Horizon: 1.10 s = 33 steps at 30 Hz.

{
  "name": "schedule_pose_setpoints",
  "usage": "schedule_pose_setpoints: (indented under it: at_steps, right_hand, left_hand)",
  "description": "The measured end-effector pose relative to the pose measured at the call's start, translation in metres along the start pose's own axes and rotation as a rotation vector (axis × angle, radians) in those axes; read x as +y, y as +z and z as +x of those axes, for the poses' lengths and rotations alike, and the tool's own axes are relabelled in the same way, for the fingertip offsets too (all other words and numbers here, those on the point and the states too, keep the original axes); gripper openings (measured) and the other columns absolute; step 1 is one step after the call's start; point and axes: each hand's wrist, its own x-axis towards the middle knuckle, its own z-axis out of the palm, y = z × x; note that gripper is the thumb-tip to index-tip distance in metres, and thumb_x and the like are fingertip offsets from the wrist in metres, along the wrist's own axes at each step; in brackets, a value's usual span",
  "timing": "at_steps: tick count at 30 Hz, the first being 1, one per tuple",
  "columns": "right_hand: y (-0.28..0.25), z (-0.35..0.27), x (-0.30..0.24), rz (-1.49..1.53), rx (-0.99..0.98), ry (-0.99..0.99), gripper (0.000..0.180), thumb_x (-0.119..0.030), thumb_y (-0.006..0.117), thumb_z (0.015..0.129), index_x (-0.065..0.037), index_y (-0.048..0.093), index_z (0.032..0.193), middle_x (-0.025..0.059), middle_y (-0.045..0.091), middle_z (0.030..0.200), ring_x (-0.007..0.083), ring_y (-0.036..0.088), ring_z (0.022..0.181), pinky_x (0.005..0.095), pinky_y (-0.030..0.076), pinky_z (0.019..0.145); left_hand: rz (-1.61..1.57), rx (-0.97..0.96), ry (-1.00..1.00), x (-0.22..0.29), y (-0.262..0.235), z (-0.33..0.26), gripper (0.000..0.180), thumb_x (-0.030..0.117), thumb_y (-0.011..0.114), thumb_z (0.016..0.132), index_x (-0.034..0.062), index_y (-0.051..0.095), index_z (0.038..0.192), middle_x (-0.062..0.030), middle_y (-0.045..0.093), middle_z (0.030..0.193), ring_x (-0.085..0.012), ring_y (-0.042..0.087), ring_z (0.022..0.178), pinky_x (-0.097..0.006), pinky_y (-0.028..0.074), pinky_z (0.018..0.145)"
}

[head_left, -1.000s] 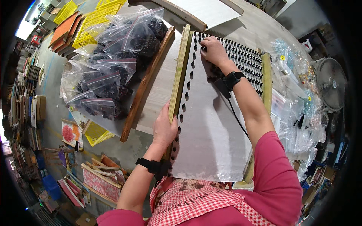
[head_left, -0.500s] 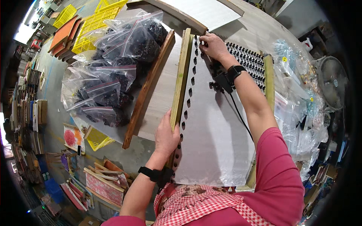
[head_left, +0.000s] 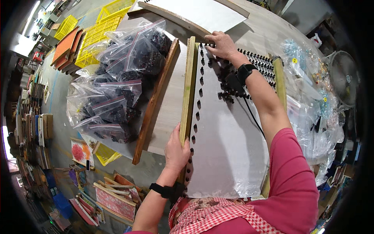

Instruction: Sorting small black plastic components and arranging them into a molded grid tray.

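Observation:
A long wooden frame [head_left: 189, 84] with a pale sheet [head_left: 224, 156] inside its rails lies in front of me. Small dark bead-like pieces [head_left: 199, 104] run in a line beside its left rail, and several more rows [head_left: 263, 64] stand close together at the far right. My left hand [head_left: 178, 152] is wrapped round the near part of the left rail. At the far left corner, my right hand [head_left: 222, 46] has its thumb and fingertips drawn together by the dark pieces; what they pinch is too small to make out. Under my right wrist lies a cluster of dark pieces [head_left: 230, 84].
Left of the frame, zip bags of dark pieces [head_left: 117, 91] are heaped behind a brown wooden bar [head_left: 156, 103]. Clear bags of coloured pieces [head_left: 311, 117] and a round fan [head_left: 343, 78] are at the right. Yellow crates [head_left: 99, 37] stand at the back left.
The whole view has shifted a little, with the frame lower in it. My left hand stays on the rail, and my right hand remains at the far left corner, its fingers slightly repositioned.

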Motion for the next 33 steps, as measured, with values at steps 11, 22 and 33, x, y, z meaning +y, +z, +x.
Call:
schedule_pose_setpoints:
  at_steps: [11, 22, 33]
  right_hand:
    - [-0.006, -0.032, 0.03, 0.325, 0.014, -0.176, 0.012, -0.007, 0.063, 0.07, -0.003, 0.065, 0.081, 0.0127, 0.061, 0.086, 0.0307, 0.059, 0.088, 0.0377, 0.05, 0.081]
    - [-0.004, -0.053, -0.009, 0.121, -0.006, -0.138, 0.023, -0.034, 0.063, 0.076, -0.014, 0.063, 0.087, 0.0086, 0.057, 0.093, 0.0254, 0.054, 0.101, 0.0403, 0.044, 0.084]
    - [-0.064, -0.122, 0.008, 0.402, -0.278, -0.07, 0.016, -0.012, 0.059, 0.075, -0.003, 0.064, 0.087, 0.0125, 0.057, 0.092, 0.0281, 0.056, 0.093, 0.037, 0.046, 0.084]
  left_hand:
    - [0.005, 0.013, 0.024, -0.005, 0.001, -0.002, 0.055, 0.006, 0.055, 0.082, 0.0004, 0.039, 0.134, -0.025, 0.054, 0.123, -0.0408, 0.055, 0.11, -0.044, 0.046, 0.09]
    - [0.054, -0.054, -0.032, 0.002, 0.001, -0.001, 0.052, 0.007, 0.055, 0.083, 0.0, 0.039, 0.132, -0.0261, 0.056, 0.116, -0.0437, 0.057, 0.102, -0.046, 0.048, 0.084]
    - [0.011, -0.009, 0.003, -0.002, -0.001, 0.001, 0.048, 0.006, 0.053, 0.085, 0.0008, 0.041, 0.131, -0.0256, 0.057, 0.114, -0.044, 0.056, 0.102, -0.047, 0.047, 0.084]
